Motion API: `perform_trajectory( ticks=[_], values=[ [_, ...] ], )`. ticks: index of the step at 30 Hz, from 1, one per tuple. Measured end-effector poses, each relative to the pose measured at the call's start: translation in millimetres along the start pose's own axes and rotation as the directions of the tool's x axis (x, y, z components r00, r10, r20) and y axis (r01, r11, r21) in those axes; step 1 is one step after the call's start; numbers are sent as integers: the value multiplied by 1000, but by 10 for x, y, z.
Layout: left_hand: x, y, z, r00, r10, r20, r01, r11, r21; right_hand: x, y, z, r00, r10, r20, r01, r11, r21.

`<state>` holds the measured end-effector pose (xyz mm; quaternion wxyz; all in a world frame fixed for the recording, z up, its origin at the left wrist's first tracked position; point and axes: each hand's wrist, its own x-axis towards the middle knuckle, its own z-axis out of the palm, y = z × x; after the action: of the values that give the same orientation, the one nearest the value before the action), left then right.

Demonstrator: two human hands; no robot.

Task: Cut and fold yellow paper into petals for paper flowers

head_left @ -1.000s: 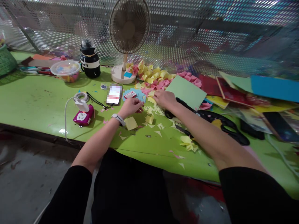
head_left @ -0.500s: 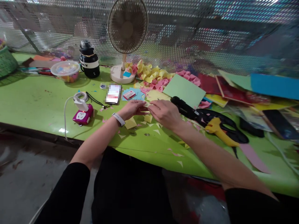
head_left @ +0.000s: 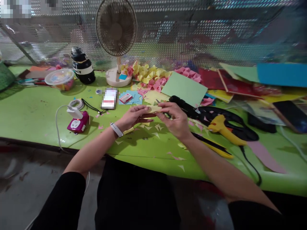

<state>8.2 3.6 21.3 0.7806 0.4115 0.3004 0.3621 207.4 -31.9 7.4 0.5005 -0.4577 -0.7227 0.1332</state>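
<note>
Over the middle of the green table (head_left: 153,150), both hands pinch one small piece of pale yellow paper (head_left: 153,109). My left hand (head_left: 135,116), with a white band at the wrist, grips its left side between thumb and fingers. Fingers of my right hand (head_left: 174,119) close on its right end. Beneath and around them lie small yellow and pink paper scraps (head_left: 157,134). Just behind the hands are a flat pale yellow sheet (head_left: 153,96) and blue paper squares with a small red-and-white box (head_left: 126,98) on top.
At the back, folded yellow paper pieces (head_left: 150,74) lie beside a fan (head_left: 116,32). To the right are a yellow glue gun (head_left: 222,127), a yellow-and-black cutter-like tool (head_left: 213,146) and stacked coloured paper (head_left: 280,75). Leftward stand a purple power adapter (head_left: 79,123), a phone (head_left: 109,98) and a black bottle (head_left: 83,67).
The camera view has shifted a little, so the table things sit further left. My hands have drawn slightly apart, and more of the yellow paper shows between them.
</note>
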Motion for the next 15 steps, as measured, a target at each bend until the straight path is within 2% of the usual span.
perform_trajectory(
  ticks=[4, 8, 15],
  values=[
    [6, -29, 38, 1000, -11, -27, 11, 1000, -23, -1, 18, -77, 999, -18, 39, 16, 998, 53],
    [-7, -13, 78, 998, -55, -32, 55, 998, -6, 20, -24, -164, 993, -11, 120, 13, 1000, -14],
    [-13, -36, 106, 997, -30, -68, 31, 1000, 4, -19, -46, -116, 997, 26, 75, -33, 995, 96]
  ],
)
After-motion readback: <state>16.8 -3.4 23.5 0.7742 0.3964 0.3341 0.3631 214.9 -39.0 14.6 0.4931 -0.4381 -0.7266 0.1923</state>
